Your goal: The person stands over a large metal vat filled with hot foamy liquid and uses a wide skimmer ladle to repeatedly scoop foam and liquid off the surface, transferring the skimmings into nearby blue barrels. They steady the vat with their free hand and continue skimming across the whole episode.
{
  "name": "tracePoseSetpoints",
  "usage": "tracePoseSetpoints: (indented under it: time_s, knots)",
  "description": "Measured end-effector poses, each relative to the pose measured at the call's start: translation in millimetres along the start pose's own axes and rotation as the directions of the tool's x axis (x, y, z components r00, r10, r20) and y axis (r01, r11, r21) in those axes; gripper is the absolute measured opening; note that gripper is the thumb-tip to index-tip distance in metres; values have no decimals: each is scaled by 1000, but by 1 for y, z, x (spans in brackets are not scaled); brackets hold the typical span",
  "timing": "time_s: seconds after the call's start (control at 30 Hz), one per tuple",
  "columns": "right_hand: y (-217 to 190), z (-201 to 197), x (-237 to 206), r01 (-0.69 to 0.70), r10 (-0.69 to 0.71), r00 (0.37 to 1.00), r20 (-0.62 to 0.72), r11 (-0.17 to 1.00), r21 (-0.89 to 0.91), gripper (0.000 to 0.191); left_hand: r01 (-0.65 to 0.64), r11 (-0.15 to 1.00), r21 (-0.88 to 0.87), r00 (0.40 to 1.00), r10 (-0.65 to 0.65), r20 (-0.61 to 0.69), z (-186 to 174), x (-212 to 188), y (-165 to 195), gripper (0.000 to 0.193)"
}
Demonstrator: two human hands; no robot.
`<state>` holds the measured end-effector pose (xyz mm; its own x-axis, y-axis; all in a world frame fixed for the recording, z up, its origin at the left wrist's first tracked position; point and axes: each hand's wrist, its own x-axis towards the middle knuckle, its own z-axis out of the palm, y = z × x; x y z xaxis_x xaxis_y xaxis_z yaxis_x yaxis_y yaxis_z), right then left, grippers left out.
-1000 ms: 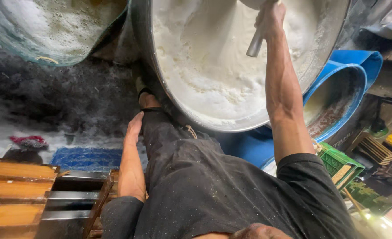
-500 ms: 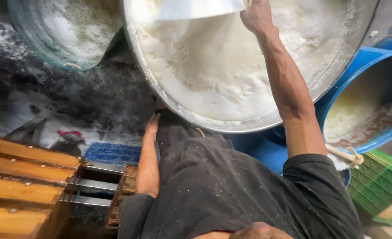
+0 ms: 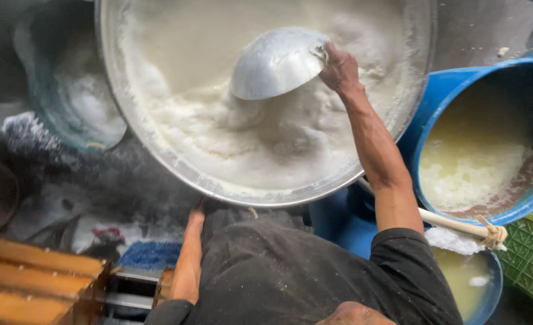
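Overhead, right hand point(image 3: 339, 67) tips metal bowl point(image 3: 277, 62) above frothy vat point(image 3: 266, 180).

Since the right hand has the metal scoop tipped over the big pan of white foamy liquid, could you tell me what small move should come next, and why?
Probably dip the scoop down into the foam. The right hand holds it by the rim, dome up, above the white liquid in the big pan, and it looks empty. The left hand rests by the pan's near edge.
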<state>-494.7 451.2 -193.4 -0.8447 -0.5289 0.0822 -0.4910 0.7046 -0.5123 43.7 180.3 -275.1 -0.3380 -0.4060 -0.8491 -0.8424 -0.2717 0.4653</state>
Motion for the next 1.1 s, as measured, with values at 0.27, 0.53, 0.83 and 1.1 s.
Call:
tracePoseSetpoints:
  time_s: [0.27,0.53,0.83,1.1]
  knots:
    - [44,-55,-82,-325,323,938,-123,946,2,32,23,997,70,997,-29,76,0,13,-6,66]
    - [47,-53,-187,-530,513,809,-286,848,22,29,-74,997,36,991,69,118,-38,34,-6,59]
    - [-58,9,-197,-672,882,468,-54,395,627,11,-117,983,141,987,100,127,-103,77,4,64]
    - [-161,57,-85,-656,929,345,135,135,743,7,-70,997,21,992,68,102,-161,84,22,65]
